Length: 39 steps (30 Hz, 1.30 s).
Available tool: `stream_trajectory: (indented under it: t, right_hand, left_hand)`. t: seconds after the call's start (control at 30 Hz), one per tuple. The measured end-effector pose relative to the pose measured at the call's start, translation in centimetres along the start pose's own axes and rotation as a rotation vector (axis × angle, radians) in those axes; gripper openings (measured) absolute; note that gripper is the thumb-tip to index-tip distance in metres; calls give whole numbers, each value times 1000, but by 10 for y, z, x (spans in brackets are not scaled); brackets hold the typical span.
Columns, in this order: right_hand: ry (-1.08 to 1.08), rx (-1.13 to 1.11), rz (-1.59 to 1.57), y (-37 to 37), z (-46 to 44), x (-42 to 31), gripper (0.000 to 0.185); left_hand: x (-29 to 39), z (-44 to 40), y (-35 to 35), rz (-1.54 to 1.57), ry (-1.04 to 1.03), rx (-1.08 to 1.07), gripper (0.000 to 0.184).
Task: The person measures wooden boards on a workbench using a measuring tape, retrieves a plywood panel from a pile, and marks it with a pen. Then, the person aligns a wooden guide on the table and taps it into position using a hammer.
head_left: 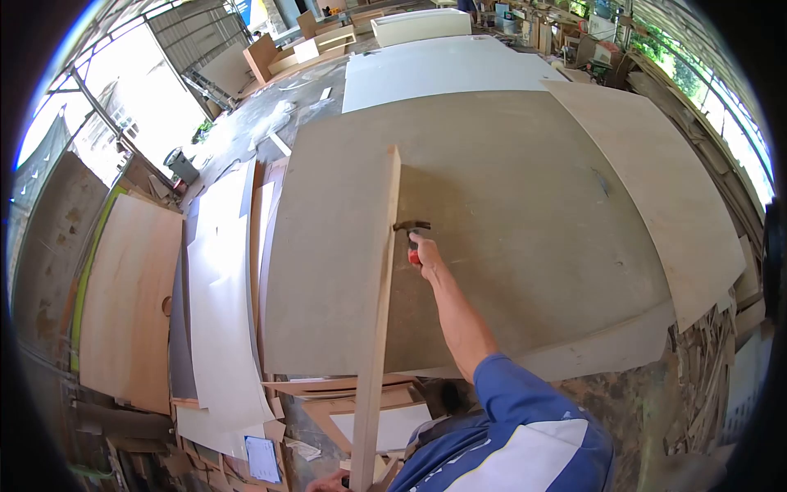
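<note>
My right hand is closed round the red and dark handle of a claw hammer. The hammer's head is against or very close to the right side of a long, narrow wooden board. That board stands on edge over a large grey-brown sheet and runs back from my body. At the bottom edge of the view, my left hand grips the board's near end; it is only partly in sight, and most of its fingers are hidden.
White sheets and a plywood panel lie to the left. A pale plywood sheet borders the right side, with stacked offcuts below it. Beyond the worktop lies a white sheet. A grey bin stands back left.
</note>
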State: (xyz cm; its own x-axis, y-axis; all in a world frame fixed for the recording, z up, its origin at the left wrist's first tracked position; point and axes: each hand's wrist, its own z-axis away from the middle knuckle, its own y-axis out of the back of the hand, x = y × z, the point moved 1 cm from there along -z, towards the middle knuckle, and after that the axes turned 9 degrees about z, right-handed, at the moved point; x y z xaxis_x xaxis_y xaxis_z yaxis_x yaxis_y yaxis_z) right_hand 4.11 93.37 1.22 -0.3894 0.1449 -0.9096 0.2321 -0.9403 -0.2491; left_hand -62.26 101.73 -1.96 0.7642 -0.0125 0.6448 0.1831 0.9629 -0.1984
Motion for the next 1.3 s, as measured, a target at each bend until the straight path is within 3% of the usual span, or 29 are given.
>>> stream_trajectory:
  t: [0.03,0.17,0.23,0.33,0.37,0.43,0.47,0.57,0.6,0.77,0.97,1.1,1.17,1.3]
  right_hand:
    - [-105,-149,58,10,8,2,25]
    - [-102,-65,58,56,67,41,28]
    - [-131,-117,31,95,103,55,28]
    - [-170,-185,27,144,171,52,27]
    - [-181,-183,32,159,190,49,27]
    - [-150,-146,67,190,226,47,25]
    - [-163,-144,68,208,242,48,25]
    - [-199,-73,63,258,281,45,27]
    - [-183,-25,24,273,295,44,27]
    - [-97,84,-62,343,341,50,25]
    - [-72,124,-81,416,374,37,26]
    - [-27,129,-88,452,393,19,26]
    - [-117,130,-59,469,406,12,26]
    - [-137,136,-46,491,417,8,26]
  left_hand:
    - [7,1,4,4,-18,4,62]
    - [90,-3,14,69,68,27,63]
    - [107,-16,29,-23,15,58,65]
    - [128,-41,52,-87,161,-12,73]
    - [111,-60,70,-252,88,-13,76]
    - [159,-65,49,-174,-189,81,57]
    - [191,-63,33,-165,-246,131,56]
    - [195,-94,37,-165,-60,103,53]
    - [228,-90,13,-90,-112,119,52]
    - [240,-144,-23,-82,-238,70,40]
    - [311,-182,-146,21,-155,137,29]
    - [329,-212,-198,-254,-101,541,49]
    - [332,-225,-221,-363,-109,683,60]
    - [328,-250,-257,-583,78,1012,89]
